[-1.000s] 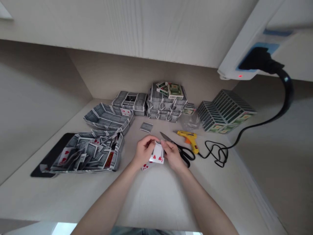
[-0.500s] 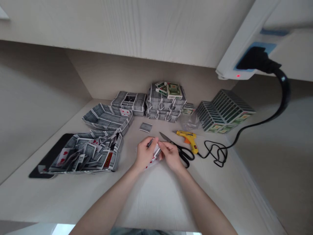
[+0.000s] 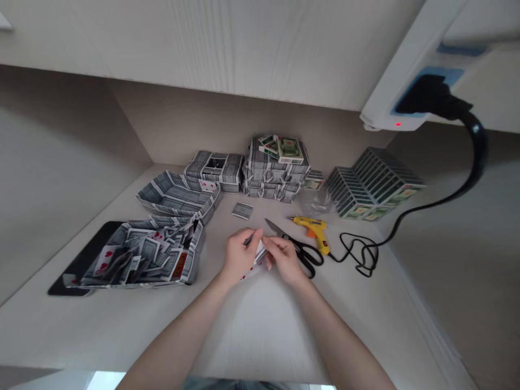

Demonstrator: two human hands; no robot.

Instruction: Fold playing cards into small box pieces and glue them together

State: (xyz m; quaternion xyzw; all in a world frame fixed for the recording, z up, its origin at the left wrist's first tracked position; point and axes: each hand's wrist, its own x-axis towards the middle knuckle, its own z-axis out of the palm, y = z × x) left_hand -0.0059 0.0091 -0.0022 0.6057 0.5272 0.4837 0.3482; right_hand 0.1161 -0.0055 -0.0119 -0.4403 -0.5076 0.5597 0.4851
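Note:
Between my two hands is a playing card [image 3: 260,251], pinched by both and mostly hidden by the fingers. My left hand [image 3: 239,252] closes on its left side, and my right hand [image 3: 284,257] grips its right side. Beneath them, a card with red pips [image 3: 252,271] lies on the table, partly covered. Black-handled scissors [image 3: 303,249] rest just right of my right hand, blades pointing away. A yellow glue gun [image 3: 316,230] lies beyond them. Behind my hands is a small grey-backed card piece [image 3: 242,210], flat on the table.
At left, a tray made of cards [image 3: 197,254] holds many loose folded cards, beside an open card tray [image 3: 174,195]. Card-built boxes [image 3: 276,173] stand at the back, with green card packs [image 3: 365,189] stacked right. A black cable [image 3: 426,206] hangs from the power strip [image 3: 390,103].
My hands stay in nearly the same place, still holding the card. Their fingers have shifted very slightly. Nothing else on the table has moved.

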